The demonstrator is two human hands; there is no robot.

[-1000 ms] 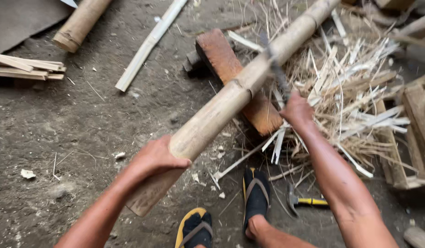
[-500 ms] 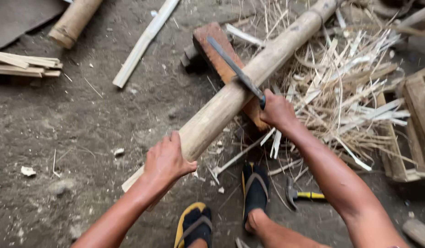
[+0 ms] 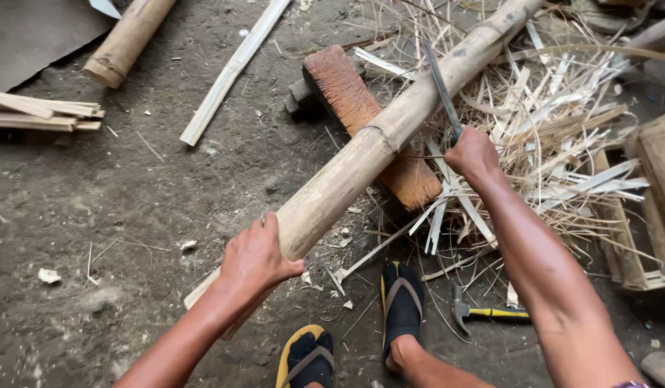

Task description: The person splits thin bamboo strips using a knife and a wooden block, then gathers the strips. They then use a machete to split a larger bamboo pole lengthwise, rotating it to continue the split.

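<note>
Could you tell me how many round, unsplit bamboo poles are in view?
2: the long pole lying across the wooden block, gripped by the left hand, and a shorter one at upper left. Others may be hidden under the shavings.

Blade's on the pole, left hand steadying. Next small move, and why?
Probably draw the blade along the bamboo pole in a shallow stroke. The right hand has its edge laid against the pole's upper side, the left hand grips the near end, and the pole rests on the red block.
</note>
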